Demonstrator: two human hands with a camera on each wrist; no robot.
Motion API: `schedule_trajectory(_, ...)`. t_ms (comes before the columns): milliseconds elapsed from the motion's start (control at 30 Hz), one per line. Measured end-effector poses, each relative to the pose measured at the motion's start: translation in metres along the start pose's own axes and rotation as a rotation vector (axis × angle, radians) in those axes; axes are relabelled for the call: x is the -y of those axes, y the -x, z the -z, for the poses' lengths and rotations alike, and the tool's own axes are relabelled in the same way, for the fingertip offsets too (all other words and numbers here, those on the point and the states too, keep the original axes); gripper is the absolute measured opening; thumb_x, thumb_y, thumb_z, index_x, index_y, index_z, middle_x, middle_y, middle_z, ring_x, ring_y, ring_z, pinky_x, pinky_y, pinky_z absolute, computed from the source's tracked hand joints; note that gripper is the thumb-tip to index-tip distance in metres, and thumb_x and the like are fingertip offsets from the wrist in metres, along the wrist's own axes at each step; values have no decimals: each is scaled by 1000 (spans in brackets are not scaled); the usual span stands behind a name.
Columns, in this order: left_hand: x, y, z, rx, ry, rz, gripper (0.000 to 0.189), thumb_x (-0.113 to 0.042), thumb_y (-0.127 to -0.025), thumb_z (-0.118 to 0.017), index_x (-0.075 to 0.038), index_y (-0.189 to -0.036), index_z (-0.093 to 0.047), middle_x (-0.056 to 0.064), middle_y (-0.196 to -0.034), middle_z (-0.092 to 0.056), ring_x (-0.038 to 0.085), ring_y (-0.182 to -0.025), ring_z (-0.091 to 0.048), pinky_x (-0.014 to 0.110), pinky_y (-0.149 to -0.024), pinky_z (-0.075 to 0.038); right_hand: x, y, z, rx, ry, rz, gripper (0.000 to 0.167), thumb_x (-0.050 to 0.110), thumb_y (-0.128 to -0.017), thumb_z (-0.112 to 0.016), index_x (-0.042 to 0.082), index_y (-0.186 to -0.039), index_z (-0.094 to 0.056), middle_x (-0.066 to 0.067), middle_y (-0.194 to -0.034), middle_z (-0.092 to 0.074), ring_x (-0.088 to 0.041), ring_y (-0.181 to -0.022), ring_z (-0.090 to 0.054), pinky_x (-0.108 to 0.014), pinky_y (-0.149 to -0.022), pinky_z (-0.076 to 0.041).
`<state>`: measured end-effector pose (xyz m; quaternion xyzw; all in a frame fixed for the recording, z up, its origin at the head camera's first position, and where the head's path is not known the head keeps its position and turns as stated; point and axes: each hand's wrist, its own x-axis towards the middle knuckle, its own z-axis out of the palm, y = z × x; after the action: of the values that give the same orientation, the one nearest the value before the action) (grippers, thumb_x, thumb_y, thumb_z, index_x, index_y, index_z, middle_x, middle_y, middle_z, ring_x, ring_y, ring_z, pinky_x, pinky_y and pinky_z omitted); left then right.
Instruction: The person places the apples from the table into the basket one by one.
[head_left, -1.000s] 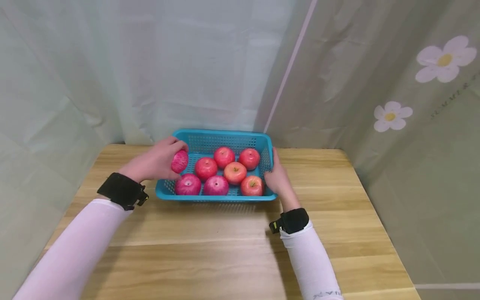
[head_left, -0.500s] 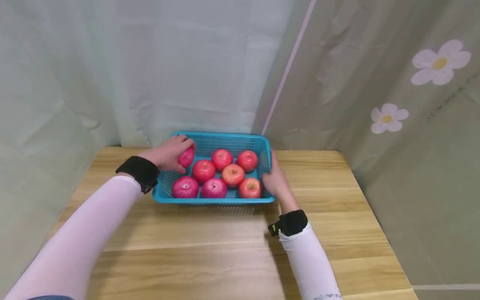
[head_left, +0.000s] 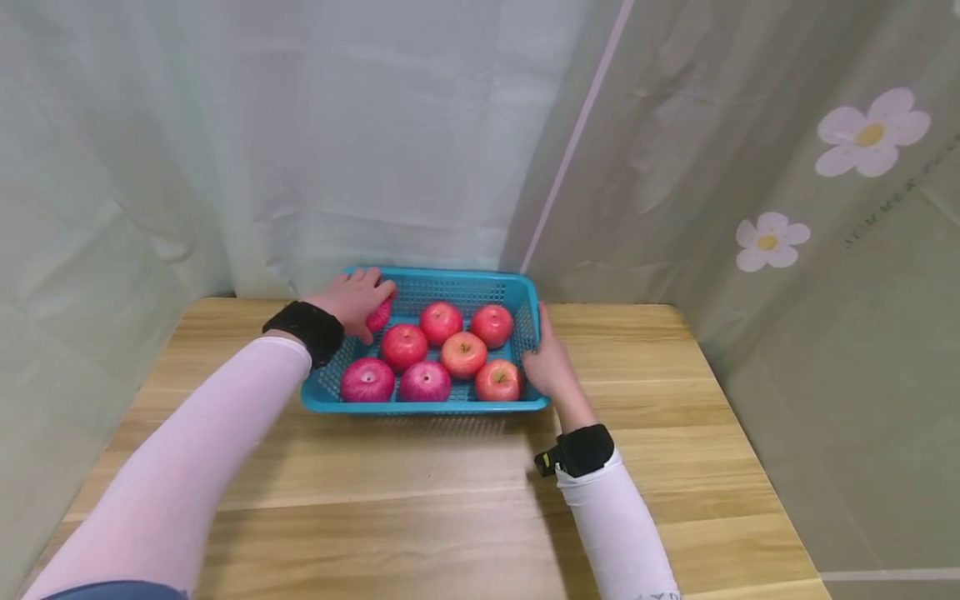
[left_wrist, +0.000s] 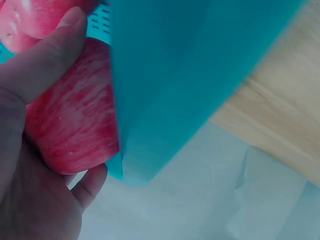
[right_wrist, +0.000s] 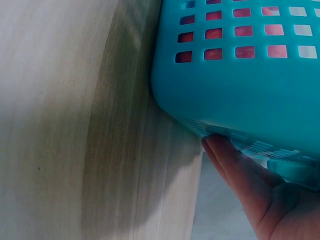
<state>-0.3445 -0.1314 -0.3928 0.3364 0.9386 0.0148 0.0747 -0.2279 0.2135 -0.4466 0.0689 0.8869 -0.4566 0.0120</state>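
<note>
A blue perforated plastic basket stands near the table's back edge, with several red apples inside, among them a yellowish-red apple near the middle. At the basket's back left corner my left hand grips a red apple, mostly covered by the fingers from above. Close up in the left wrist view, thumb and fingers wrap this striped apple beside the basket wall. My right hand holds the basket's right side, its thumb over the rim; the right wrist view shows fingers along the outer wall.
The wooden table extends in front of the basket and to both sides. A pale curtain hangs directly behind, and a flowered curtain stands at the right.
My left hand has moved right and slightly back with its apple, from the basket's left rim into the back left corner. The right hand stays on the basket's side.
</note>
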Motion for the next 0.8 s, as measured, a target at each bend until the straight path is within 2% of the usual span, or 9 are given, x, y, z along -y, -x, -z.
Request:
schedule_trajectory(200, 0, -12, -8, 38, -118, -38, 92, -22, -67, -104, -2, -138, -50, 27, -132, -48, 48, -128, -47, 62, -107, -43, -3, 0, 0, -9, 4, 9, 90, 1, -101, -56, 21, -174, -7, -18, -169, -36, -45, -151, -40, -66, -114, -40)
schedule_trajectory(300, 0, -13, -13, 41, -157, -34, 92, -20, -65, -104, -2, -137, -51, 28, -132, -48, 49, -129, -47, 63, -108, -43, -2, 1, -3, -2, 10, 14, 91, 1, -100, -56, 21, -174, -7, -19, -169, -36, -45, -151, -40, -66, -115, -38)
schedule_trajectory(433, -1, -10, -13, 29, -155, -22, 91, -15, -62, -104, -4, -136, -52, 28, -133, -49, 49, -130, -47, 64, -110, -40, 1, 2, -5, 8, 10, 13, 91, 2, -101, -56, 23, -174, -5, -19, -168, -38, -46, -150, -41, -66, -114, -40)
schedule_trajectory(567, 1, -10, -11, 13, -157, -48, 89, -11, -62, -104, -7, -135, -53, 27, -134, -50, 48, -130, -48, 65, -110, -41, 3, 3, -2, 6, 11, 15, 92, 1, -101, -55, 23, -174, -3, -20, -168, -38, -45, -149, -42, -65, -114, -40)
schedule_trajectory(800, 3, -8, -11, 29, -134, -65, 83, -5, -70, -99, -10, -142, -57, 26, -136, -52, 48, -131, -50, 62, -110, -44, 3, 3, 0, 5, 14, 9, 91, 1, -102, -54, 24, -174, -3, -18, -170, -35, -45, -151, -40, -67, -113, -40)
